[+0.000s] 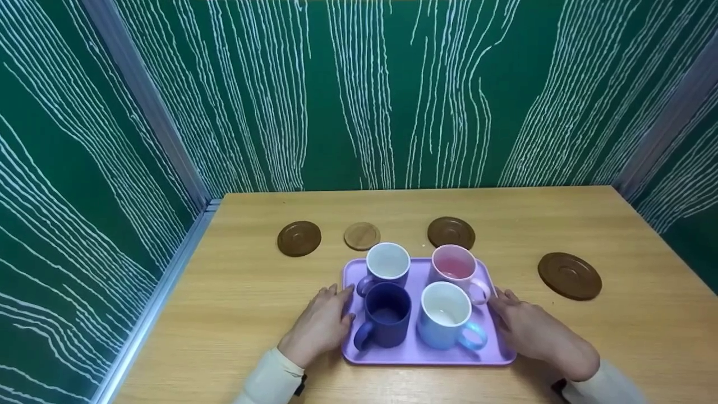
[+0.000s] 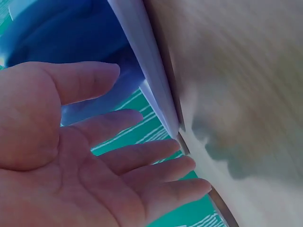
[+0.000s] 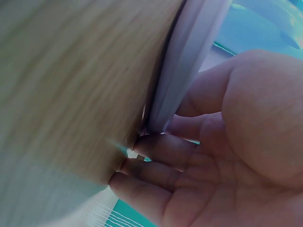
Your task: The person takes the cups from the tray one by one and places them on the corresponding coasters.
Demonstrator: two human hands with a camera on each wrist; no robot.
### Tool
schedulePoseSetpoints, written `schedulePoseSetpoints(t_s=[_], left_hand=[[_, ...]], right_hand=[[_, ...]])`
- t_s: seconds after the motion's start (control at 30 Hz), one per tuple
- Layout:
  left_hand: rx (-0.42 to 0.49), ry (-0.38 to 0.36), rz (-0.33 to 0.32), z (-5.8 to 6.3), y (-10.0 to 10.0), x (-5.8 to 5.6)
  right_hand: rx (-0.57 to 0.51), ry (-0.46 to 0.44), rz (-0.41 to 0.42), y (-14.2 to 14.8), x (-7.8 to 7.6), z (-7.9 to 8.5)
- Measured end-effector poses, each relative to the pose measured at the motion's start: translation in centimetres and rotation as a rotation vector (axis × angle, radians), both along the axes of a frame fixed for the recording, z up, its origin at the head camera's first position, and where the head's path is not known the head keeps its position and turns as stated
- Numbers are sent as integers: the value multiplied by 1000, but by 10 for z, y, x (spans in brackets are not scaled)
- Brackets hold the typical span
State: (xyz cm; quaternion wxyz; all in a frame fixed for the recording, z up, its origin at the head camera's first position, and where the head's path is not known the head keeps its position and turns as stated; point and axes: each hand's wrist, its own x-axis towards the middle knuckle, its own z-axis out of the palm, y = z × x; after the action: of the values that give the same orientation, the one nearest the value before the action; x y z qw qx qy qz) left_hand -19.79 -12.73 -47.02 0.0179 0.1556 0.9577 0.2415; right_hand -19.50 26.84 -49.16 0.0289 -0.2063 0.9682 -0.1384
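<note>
A light purple tray lies on the table and carries several mugs. At its back stand a purple mug with a white inside and a pink mug. In front are a dark purple mug and a light blue mug. My left hand is beside the tray's left edge; in the left wrist view its fingers are extended, thumb in front of the dark mug. My right hand grips the tray's right edge, thumb over the rim and fingertips low at its side.
Behind the tray lie two dark brown saucer-like discs and a smaller, lighter wooden disc. Another dark brown disc is to the right. Green panels with white lines rise at the wooden table's far edge and sides.
</note>
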Motion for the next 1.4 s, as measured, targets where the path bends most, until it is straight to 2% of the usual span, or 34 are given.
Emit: schedulePoseSetpoints(t_s=[0.17, 0.47, 0.87, 1.1, 1.4], left_hand=[[-39, 17, -43, -1, 3, 3], [-82, -52, -7, -9, 4, 7], [-123, -25, -25, -11, 3, 5], [-141, 31, -49, -11, 4, 3], [-126, 12, -43, -12, 2, 3]], right_hand=[[-5, 8, -2, 0, 0, 0], [-17, 12, 5, -1, 0, 1], [0, 10, 3, -1, 0, 1], [-7, 14, 4, -1, 1, 1], [-20, -5, 14, 0, 0, 7]])
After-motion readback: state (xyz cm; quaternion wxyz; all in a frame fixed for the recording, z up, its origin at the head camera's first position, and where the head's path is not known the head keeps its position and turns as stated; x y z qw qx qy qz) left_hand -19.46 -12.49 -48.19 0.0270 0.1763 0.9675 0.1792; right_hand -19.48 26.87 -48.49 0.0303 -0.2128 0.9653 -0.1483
